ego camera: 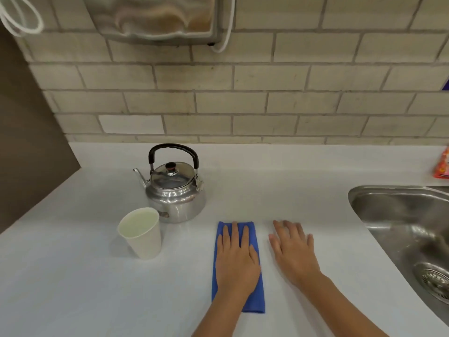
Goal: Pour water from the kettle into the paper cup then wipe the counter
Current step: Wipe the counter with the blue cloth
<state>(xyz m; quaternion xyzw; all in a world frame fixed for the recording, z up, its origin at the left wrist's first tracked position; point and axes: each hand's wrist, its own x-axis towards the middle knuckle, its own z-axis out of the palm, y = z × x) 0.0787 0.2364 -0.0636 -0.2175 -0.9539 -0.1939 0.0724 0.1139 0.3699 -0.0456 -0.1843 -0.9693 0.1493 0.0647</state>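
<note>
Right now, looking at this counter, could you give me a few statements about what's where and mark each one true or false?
1. The left hand lies flat on the blue cloth. True.
2. The right hand is holding the kettle. False: it rests flat on the bare counter, apart from the kettle.
3. The paper cup stands upright in front of the kettle, with liquid in it. True.
4. The kettle's lid is off. False: the lid sits on, knob up.
5. The sink is to the left of the cup. False: it is at the right edge of the counter.
</note>
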